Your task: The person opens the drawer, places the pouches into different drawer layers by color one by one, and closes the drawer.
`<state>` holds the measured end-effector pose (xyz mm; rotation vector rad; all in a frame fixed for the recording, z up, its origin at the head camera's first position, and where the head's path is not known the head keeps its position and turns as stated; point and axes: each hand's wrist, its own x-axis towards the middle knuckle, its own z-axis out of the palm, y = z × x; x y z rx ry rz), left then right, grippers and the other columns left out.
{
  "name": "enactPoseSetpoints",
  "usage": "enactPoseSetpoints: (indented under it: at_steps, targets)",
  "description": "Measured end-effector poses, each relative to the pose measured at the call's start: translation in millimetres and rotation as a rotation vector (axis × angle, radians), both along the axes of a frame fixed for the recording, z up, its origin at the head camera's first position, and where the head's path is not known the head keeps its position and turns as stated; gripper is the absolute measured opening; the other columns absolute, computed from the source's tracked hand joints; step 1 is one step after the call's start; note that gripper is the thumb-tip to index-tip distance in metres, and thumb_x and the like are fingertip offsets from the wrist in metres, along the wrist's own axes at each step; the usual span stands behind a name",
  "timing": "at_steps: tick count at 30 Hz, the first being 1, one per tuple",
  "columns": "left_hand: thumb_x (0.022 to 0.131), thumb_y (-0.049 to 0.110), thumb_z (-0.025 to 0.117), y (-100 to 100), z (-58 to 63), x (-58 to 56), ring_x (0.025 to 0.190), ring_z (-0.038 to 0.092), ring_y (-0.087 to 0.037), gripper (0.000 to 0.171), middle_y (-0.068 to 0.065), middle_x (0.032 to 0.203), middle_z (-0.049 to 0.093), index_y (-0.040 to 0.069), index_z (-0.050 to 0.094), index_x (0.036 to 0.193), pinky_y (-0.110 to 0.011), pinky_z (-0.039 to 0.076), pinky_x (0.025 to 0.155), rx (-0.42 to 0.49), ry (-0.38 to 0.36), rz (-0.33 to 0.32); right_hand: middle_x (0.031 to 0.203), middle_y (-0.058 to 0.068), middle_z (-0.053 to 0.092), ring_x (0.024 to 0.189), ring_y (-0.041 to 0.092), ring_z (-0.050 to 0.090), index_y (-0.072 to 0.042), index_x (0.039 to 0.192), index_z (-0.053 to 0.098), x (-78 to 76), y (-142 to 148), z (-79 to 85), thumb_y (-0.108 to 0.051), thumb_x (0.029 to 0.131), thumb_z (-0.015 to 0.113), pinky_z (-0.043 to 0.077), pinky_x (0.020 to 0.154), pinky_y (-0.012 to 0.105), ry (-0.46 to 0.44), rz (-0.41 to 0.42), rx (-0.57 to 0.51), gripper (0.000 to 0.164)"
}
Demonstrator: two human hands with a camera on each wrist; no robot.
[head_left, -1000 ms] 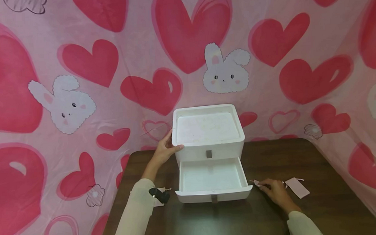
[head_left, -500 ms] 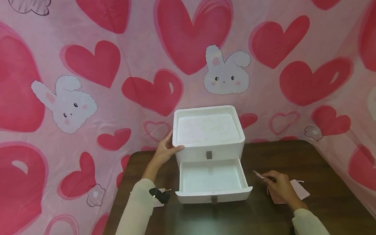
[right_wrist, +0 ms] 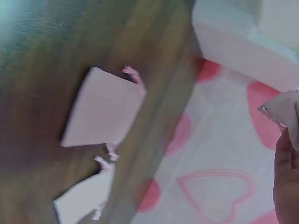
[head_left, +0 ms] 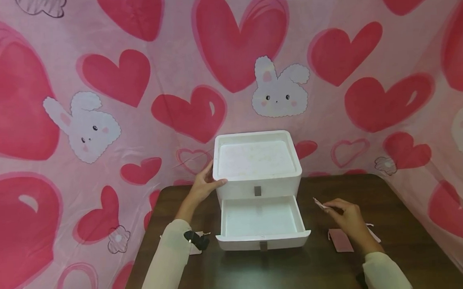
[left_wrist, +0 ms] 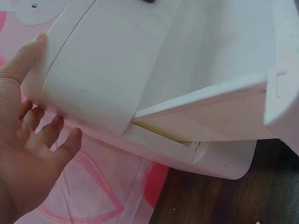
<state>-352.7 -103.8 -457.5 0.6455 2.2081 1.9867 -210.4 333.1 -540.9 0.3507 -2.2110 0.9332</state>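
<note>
A white two-drawer unit (head_left: 259, 187) stands against the back of the table, its lower drawer (head_left: 263, 220) pulled out and bare inside. My left hand (head_left: 202, 188) holds the unit's upper left side, thumb at the front edge and fingers along the side. To the right of the drawer, my right hand (head_left: 350, 220) pinches a small pale pink drawstring pouch (head_left: 319, 204) above the table. In the right wrist view this pouch (right_wrist: 284, 108) hangs at the right edge, partly cut off. Under the right hand lies a pink pouch (head_left: 341, 240).
Beside it lies a lighter pouch (right_wrist: 86, 198), mostly behind my right wrist in the head view. Another pale pouch (head_left: 196, 250) lies left of the unit, partly behind my left sleeve. A pink heart-and-rabbit cloth (head_left: 227, 54) hangs behind the dark wooden table (head_left: 245, 273).
My right hand has lifted the pale pink pouch off the table and moved slightly up and right, uncovering the pink pouch beneath. My left hand and the drawer unit stay in place.
</note>
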Motion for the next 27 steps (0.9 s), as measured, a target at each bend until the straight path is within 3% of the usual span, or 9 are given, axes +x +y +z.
enactPoseSetpoints:
  at_steps: [6, 11, 17, 27]
  targets:
    - [0.088, -0.003, 0.074, -1, 0.2, 0.2, 0.135, 0.051, -0.031, 0.09, -0.017, 0.159, 0.044, 0.016, 0.027, 0.162, -0.027, 0.052, 0.107, 0.005, 0.0, 0.002, 0.079, 0.013, 0.073, 0.084, -0.022, 0.056, 0.0, 0.084, 0.078, 1.0, -8, 22.2, 0.023, 0.067, 0.078, 0.047, 0.073, 0.001, 0.012, 0.025, -0.03, 0.029]
    - [0.088, 0.001, 0.075, -2, 0.2, 0.8, 0.136, 0.052, -0.033, 0.09, -0.017, 0.159, 0.044, 0.016, 0.026, 0.162, -0.037, 0.051, 0.111, -0.012, 0.0, 0.009, 0.08, 0.014, 0.074, 0.085, -0.022, 0.057, 0.0, 0.086, 0.078, 2.7, -15, 35.4, 0.023, 0.069, 0.078, 0.047, 0.074, 0.001, 0.013, 0.036, -0.046, 0.029]
    - [0.089, 0.004, 0.076, 0, 1.5, 2.0, 0.139, 0.051, -0.035, 0.09, -0.014, 0.16, 0.044, 0.019, 0.026, 0.163, -0.048, 0.046, 0.115, -0.034, -0.01, 0.023, 0.08, 0.02, 0.072, 0.083, -0.019, 0.058, 0.004, 0.084, 0.077, 1.8, -27, 40.2, 0.027, 0.066, 0.077, 0.046, 0.072, -0.001, 0.024, 0.074, -0.084, 0.029]
    - [0.088, 0.001, 0.075, 0, 2.6, 3.3, 0.136, 0.052, -0.034, 0.091, -0.015, 0.161, 0.042, 0.016, 0.025, 0.163, -0.045, 0.047, 0.113, -0.036, -0.004, 0.023, 0.087, 0.011, 0.075, 0.082, -0.009, 0.062, -0.004, 0.093, 0.08, 2.0, -62, 53.0, 0.014, 0.074, 0.081, 0.053, 0.071, 0.005, -0.111, 0.159, -0.078, 0.025]
